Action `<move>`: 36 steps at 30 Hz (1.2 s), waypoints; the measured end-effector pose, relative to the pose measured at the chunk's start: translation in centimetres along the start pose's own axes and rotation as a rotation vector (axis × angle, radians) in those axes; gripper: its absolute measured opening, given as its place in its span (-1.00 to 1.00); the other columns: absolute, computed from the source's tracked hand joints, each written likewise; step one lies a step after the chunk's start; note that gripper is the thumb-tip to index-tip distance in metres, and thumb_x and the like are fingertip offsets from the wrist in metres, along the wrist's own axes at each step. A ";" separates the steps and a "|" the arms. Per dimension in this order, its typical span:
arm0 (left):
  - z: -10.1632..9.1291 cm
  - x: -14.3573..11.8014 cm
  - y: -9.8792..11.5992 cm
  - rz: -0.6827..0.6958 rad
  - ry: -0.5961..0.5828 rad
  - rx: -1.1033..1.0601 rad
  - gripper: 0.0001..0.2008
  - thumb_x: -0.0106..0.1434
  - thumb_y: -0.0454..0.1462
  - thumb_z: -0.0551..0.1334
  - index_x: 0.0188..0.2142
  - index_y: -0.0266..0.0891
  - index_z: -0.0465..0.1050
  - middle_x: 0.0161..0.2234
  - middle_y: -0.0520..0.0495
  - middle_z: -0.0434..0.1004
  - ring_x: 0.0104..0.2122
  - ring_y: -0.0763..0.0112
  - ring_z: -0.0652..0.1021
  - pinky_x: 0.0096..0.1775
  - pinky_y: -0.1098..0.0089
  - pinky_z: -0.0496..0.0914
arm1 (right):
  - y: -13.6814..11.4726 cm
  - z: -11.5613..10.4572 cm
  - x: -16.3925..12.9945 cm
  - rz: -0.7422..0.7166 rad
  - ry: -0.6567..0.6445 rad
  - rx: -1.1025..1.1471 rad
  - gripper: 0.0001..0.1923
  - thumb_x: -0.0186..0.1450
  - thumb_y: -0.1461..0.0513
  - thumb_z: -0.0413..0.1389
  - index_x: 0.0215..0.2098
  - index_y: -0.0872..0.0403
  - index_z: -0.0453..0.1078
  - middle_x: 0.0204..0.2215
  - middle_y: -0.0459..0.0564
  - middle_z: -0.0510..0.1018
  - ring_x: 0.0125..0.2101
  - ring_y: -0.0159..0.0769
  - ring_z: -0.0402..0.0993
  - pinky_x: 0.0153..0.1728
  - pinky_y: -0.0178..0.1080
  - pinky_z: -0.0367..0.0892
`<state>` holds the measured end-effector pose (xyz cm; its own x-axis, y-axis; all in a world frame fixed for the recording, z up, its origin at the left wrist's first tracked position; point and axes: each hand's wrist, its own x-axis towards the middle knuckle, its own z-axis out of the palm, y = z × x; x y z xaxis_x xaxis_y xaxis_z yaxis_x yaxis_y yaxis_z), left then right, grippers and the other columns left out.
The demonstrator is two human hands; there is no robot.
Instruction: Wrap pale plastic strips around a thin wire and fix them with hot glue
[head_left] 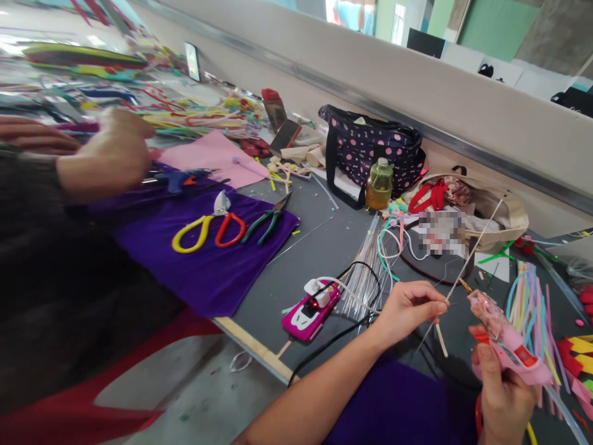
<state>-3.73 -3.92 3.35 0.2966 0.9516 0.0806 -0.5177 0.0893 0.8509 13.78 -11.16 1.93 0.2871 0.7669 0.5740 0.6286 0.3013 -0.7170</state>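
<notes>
White stem point(475, 250) is slanting upward from the left hand point(414, 306), which is pinching its lower part between thumb and fingertips above the dark table point(306, 266). The right hand point(507, 389) is gripping a pink glue gun point(503, 337), whose nozzle point(466, 286) is pointing at the stem just above the pinch; whether the two are touching, the view is not showing clearly. A pale strip point(441, 340) is hanging below the left fingers. Burn hazard: the fingertips are lying near the nozzle, so if the gun is running hot, a slip could be bringing melted glue onto skin. Alignment hazard: a loosening pinch could be letting the long free end swing. Snag hazard: a black cable point(334, 337) is lying near the power strip point(312, 312); if it is feeding the gun, a tug could be jerking the nozzle aside
</notes>
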 end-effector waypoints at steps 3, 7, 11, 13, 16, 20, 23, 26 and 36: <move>0.0 0.0 -0.1 0.007 0.000 0.018 -0.76 -0.03 -0.17 0.43 -0.47 -0.34 0.57 -0.47 -0.06 0.49 -0.56 0.53 0.45 -0.47 0.47 0.39 | -0.1 -0.1 0.1 -0.005 -0.016 -0.010 -0.64 0.21 0.01 0.17 -0.36 0.17 0.54 -0.43 0.10 0.64 -0.41 -0.11 0.57 -0.36 -0.15 0.45; -0.1 0.0 -0.1 0.026 0.009 0.029 -0.76 -0.02 -0.17 0.42 -0.48 -0.34 0.56 -0.46 -0.07 0.50 -0.57 0.54 0.45 -0.48 0.47 0.36 | 0.0 -0.1 -0.1 0.038 -0.018 -0.049 -0.61 0.21 -0.02 0.16 -0.34 0.16 0.55 -0.41 0.10 0.64 -0.38 -0.09 0.57 -0.32 -0.13 0.44; -0.1 0.0 -0.1 0.070 0.009 0.090 -0.76 0.01 -0.17 0.41 -0.47 -0.34 0.56 -0.47 -0.08 0.50 -0.56 0.53 0.45 -0.47 0.48 0.36 | -0.1 -0.1 -0.1 0.004 -0.002 -0.032 -0.62 0.21 -0.01 0.17 -0.35 0.17 0.55 -0.42 0.09 0.64 -0.41 -0.12 0.56 -0.36 -0.17 0.44; -0.1 -0.1 0.0 0.098 0.007 0.146 -0.77 0.04 -0.17 0.40 -0.45 -0.34 0.56 -0.48 -0.07 0.49 -0.56 0.54 0.45 -0.49 0.50 0.34 | -0.2 -0.1 0.0 -0.008 0.005 -0.045 -0.63 0.22 0.01 0.16 -0.35 0.17 0.55 -0.42 0.09 0.64 -0.41 -0.12 0.56 -0.35 -0.16 0.44; -0.1 -0.1 0.0 0.129 0.002 0.218 -0.79 0.07 -0.18 0.38 -0.45 -0.34 0.57 -0.49 -0.08 0.48 -0.57 0.53 0.45 -0.50 0.51 0.33 | -0.3 -0.1 0.1 -0.013 -0.013 -0.054 -0.64 0.23 0.01 0.15 -0.34 0.17 0.55 -0.40 0.10 0.64 -0.37 -0.09 0.56 -0.33 -0.13 0.45; -0.2 -0.1 -0.2 0.156 0.028 0.269 -0.77 0.08 -0.16 0.37 -0.46 -0.33 0.57 -0.48 -0.10 0.50 -0.55 0.52 0.46 -0.48 0.50 0.35 | 0.1 -0.2 0.1 -0.039 -0.029 -0.052 -0.67 0.24 0.04 0.15 -0.32 0.17 0.54 -0.40 0.09 0.64 -0.39 -0.11 0.57 -0.34 -0.15 0.44; -0.2 0.0 -0.3 0.163 0.051 0.279 -0.75 0.08 -0.13 0.36 -0.45 -0.32 0.57 -0.46 -0.11 0.52 -0.54 0.51 0.46 -0.48 0.50 0.36 | 0.6 -0.3 0.1 -0.078 -0.033 -0.098 -0.67 0.23 0.04 0.16 -0.36 0.15 0.56 -0.45 0.06 0.64 -0.43 -0.13 0.56 -0.39 -0.17 0.43; -0.3 0.0 -0.4 0.174 0.054 0.288 -0.75 0.09 -0.13 0.35 -0.44 -0.32 0.58 -0.45 -0.12 0.52 -0.53 0.50 0.46 -0.47 0.50 0.36 | 0.5 -0.4 0.1 -0.076 -0.031 -0.116 -0.64 0.23 0.01 0.15 -0.36 0.15 0.56 -0.44 0.07 0.64 -0.41 -0.11 0.56 -0.39 -0.17 0.42; -0.3 0.0 -0.4 0.181 0.039 0.337 -0.77 0.09 -0.15 0.35 -0.45 -0.32 0.57 -0.47 -0.11 0.52 -0.53 0.50 0.46 -0.46 0.49 0.34 | -0.6 -0.1 -0.4 0.095 -0.015 0.003 -0.64 0.24 0.03 0.15 -0.30 0.20 0.51 -0.35 0.13 0.64 -0.31 -0.06 0.57 -0.27 -0.10 0.45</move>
<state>-3.76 -3.92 2.89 0.1908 0.9539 0.2315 -0.2638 -0.1774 0.9481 13.35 -11.71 2.12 0.3347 0.8003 0.4975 0.5967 0.2286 -0.7692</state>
